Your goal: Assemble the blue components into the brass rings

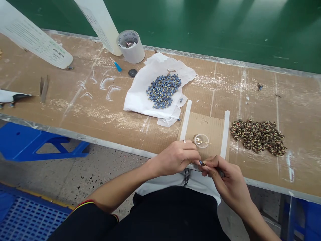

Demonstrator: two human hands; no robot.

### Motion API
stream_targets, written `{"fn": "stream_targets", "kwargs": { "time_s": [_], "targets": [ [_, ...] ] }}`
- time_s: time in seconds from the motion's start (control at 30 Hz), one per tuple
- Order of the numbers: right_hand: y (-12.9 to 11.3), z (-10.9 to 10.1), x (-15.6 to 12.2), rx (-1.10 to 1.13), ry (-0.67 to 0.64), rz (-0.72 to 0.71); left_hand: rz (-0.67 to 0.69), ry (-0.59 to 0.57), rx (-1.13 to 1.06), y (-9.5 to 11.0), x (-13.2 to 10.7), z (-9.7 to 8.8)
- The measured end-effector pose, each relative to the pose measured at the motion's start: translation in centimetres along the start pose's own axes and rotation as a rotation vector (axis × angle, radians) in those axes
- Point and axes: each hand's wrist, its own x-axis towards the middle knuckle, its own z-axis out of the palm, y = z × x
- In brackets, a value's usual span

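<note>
My left hand [178, 156] and my right hand [223, 175] meet at the near edge of the cardboard-covered bench [100, 110]. Both are closed in a pinch on one tiny blue part [201, 162] held between their fingertips. Just beyond them lies a small clear round lid [201, 140] with a thin stick across it, on a taped cardboard pad [208, 125]. A heap of small blue parts [163, 90] rests on a white cloth [140, 97] further back. A pile of brown and yellow ring-like parts [259, 136] lies to the right.
A roll of tape [131, 47] and two white tubes [32, 40] lie at the back left. Tweezers [44, 87] and a black-and-white tool [12, 97] sit at the left. Blue stool [37, 140] and blue crate [22, 217] stand below the bench.
</note>
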Motion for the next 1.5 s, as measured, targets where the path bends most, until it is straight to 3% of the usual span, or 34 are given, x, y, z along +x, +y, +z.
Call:
{"fn": "stream_targets", "kwargs": {
  "time_s": [0.43,1.27,1.5],
  "targets": [
    [0.3,0.3,0.9,-0.138,-0.056,-0.042,-0.074,-0.045,0.089,0.0,-0.3,0.3],
    [0.4,0.9,0.9,-0.257,0.020,-0.105,-0.102,-0.036,0.075,0.1,-0.2,0.1],
    [-0.1,0.8,1.2,-0.314,-0.020,-0.113,-0.090,-0.050,0.096,0.1,-0.1,0.0]
  ]
}}
